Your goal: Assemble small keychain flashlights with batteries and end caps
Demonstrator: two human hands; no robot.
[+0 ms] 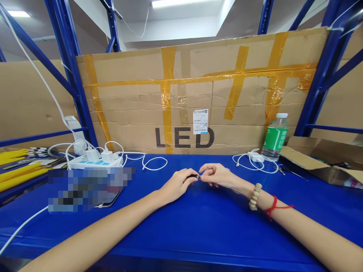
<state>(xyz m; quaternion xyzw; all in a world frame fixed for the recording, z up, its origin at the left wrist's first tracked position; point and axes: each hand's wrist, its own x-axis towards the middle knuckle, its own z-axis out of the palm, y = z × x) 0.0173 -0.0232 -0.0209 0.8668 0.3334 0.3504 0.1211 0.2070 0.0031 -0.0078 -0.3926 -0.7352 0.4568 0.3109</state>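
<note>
Both my hands meet above the middle of the blue table [198, 226]. My left hand [177, 184] is closed around a small dark object [194, 176] that sticks out toward the right. My right hand [217, 174] pinches the tip of that same object with thumb and forefinger. What the object is I cannot make out, as it is small and mostly covered by fingers. A bead bracelet [254, 197] and a red string [272, 207] sit on my right wrist.
A white power strip [95, 162] with chargers and cables lies at the left, a phone [109, 202] beside it. A green-labelled water bottle [275, 136] and a coiled white cable [255, 160] stand at the right. An open cardboard box [320, 160] sits far right. A taped cardboard wall [198, 94] marked LED backs the table. Yellow items [19, 172] lie far left.
</note>
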